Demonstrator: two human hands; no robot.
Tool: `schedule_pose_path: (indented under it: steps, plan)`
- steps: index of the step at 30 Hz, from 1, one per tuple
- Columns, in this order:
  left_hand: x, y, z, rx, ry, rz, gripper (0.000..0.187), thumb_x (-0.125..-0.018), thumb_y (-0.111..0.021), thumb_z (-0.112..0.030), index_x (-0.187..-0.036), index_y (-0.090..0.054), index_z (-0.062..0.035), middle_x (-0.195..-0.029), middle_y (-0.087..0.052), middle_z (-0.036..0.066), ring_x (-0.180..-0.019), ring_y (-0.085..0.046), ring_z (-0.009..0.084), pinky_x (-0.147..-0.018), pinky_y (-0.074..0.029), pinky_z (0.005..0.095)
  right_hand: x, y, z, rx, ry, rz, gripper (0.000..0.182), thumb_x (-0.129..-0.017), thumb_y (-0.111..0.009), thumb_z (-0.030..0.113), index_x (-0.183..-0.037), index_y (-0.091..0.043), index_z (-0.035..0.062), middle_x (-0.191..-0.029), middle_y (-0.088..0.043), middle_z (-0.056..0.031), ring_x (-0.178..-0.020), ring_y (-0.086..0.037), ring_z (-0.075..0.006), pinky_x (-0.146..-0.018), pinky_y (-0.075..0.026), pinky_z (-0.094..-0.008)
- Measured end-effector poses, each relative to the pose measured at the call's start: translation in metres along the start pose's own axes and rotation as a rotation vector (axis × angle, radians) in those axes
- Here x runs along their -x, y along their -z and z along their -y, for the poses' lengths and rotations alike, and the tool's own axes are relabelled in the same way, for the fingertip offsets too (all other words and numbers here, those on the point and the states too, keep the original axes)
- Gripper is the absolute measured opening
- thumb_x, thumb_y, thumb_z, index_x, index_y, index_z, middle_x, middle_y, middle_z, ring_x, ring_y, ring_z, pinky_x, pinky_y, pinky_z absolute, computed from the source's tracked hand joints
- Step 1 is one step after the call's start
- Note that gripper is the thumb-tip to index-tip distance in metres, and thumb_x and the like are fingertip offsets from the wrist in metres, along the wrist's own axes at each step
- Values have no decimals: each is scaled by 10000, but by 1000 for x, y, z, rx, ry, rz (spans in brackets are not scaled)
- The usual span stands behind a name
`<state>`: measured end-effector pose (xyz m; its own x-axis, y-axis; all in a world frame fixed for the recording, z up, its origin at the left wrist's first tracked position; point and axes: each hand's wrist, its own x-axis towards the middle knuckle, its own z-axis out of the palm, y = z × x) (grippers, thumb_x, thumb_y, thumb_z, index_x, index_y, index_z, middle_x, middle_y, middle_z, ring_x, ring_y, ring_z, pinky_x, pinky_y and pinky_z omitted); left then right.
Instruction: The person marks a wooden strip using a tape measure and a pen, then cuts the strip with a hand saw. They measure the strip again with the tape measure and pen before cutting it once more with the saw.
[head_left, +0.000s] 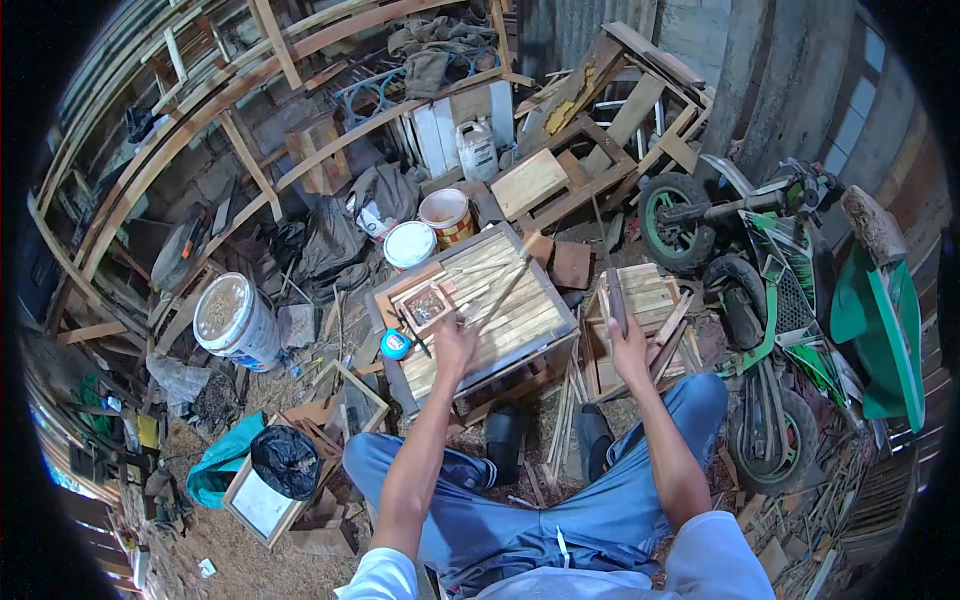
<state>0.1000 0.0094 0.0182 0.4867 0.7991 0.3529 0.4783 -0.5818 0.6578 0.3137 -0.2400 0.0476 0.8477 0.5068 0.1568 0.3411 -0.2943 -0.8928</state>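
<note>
My left hand (pixel 455 347) is over the near left part of a low slatted wooden table (pixel 515 292), fingers curled together beside a small wooden box (pixel 425 306) of small loose bits. I cannot make out what those fingers hold. A round blue container (pixel 395 344) and a thin black tool (pixel 410 331) lie left of the hand. My right hand (pixel 629 350) is closed around the lower end of a long, narrow dark tool (pixel 616 296) that points away from me. It is raised above a wooden crate-like frame (pixel 655 290) to the right of the table.
White buckets (pixel 408 244) stand behind the table, with another bucket (pixel 238 318) at left. A green motorbike (pixel 775 285) and a green wheelbarrow tray (pixel 880 340) are at right. Wood scraps (pixel 545 475) and sawdust cover the floor. A black bag (pixel 285 462) sits at lower left.
</note>
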Motion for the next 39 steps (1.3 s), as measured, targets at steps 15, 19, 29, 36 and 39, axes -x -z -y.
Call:
schedule_pose_path:
  steps: [15,19,29,36,39]
  plan:
    - [26,-22,-109,1300,587,192,134,-908,-646,-104,-1000,-562,-55,-869,-602,13,-801,-581,125,-727,-521,292,38,-14,54,-93,-3,312,377,-775,-779,156,-1061,-606,-18,-939,-719,-112,-862,-689,-208,-777,-523,-341]
    - [36,-11,-104,1178,544,325,112,-919,-618,-87,-1011,-587,-30,-900,-630,59,-811,-637,168,-752,-556,322,28,8,52,81,-19,351,298,-766,-767,63,-1012,-623,-21,-864,-718,-65,-828,-662,-138,-765,-507,-308]
    - [34,86,-131,-294,-651,-73,229,-832,-660,-180,-1049,-688,-113,-921,-692,68,-1053,-614,242,-931,-438,392,16,34,60,47,41,543,166,-812,-714,42,-846,-555,14,-842,-701,-86,-809,-650,-170,-765,-489,-332]
    - [5,74,-79,16,-586,467,178,-864,-649,-183,-985,-686,-57,-905,-679,114,-900,-636,319,-865,-462,408,6,53,81,191,146,419,278,-802,-758,166,-982,-641,-11,-737,-664,-80,-723,-623,-168,-697,-478,-339]
    - [12,63,-78,92,-447,544,226,-895,-640,-194,-1016,-675,-6,-971,-684,164,-884,-642,357,-825,-479,401,2,57,81,163,141,195,344,-802,-769,267,-965,-655,-14,-678,-601,-74,-647,-551,-165,-631,-452,-339]
